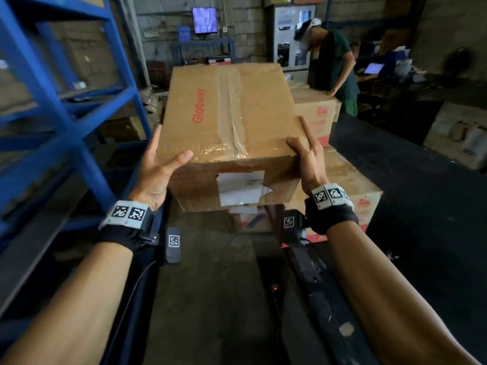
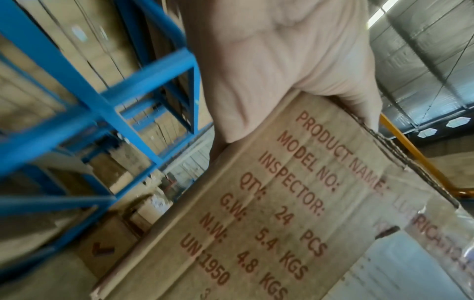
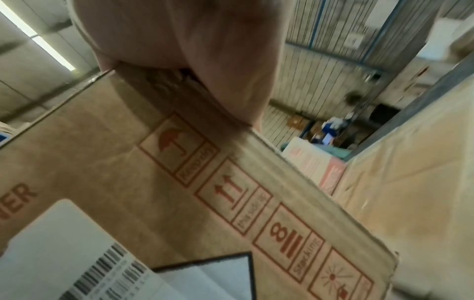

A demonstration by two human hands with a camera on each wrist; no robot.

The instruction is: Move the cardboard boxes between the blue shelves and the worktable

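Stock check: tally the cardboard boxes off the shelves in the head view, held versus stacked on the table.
Brown taped cardboard box held by left hand and right hand: 1
Red-printed cardboard boxes on the black worktable: 2
Total: 3

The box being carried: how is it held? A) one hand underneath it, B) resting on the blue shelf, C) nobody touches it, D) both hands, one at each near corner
D: the left hand and the right hand grip the two near corners of the cardboard box, which is lifted above other boxes, beside the blue shelves.
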